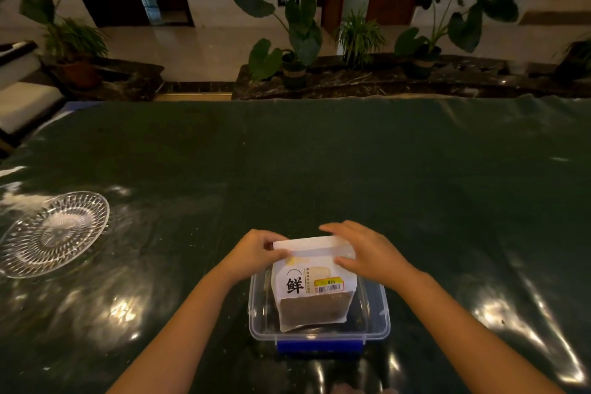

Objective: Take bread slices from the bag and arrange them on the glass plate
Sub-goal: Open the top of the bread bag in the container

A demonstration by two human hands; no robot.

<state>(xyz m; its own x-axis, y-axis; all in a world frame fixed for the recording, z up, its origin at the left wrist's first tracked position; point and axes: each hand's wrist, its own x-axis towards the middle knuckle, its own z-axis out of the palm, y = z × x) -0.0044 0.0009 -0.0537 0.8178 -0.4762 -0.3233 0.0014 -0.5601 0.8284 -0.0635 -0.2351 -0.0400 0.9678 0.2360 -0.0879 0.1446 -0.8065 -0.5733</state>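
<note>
A white bread bag with a black character and a yellow price label stands upright in a clear plastic box near the table's front edge. Brown bread shows through its lower clear part. My left hand pinches the bag's top left corner. My right hand rests over the top right, fingers behind the top strip and thumb in front. The bag's top looks closed. The cut-glass plate lies far to the left, with nothing on it.
The table is covered with a dark green glossy sheet. The clear box has a blue latch on its near side. Potted plants line a dark ledge beyond the table's far edge.
</note>
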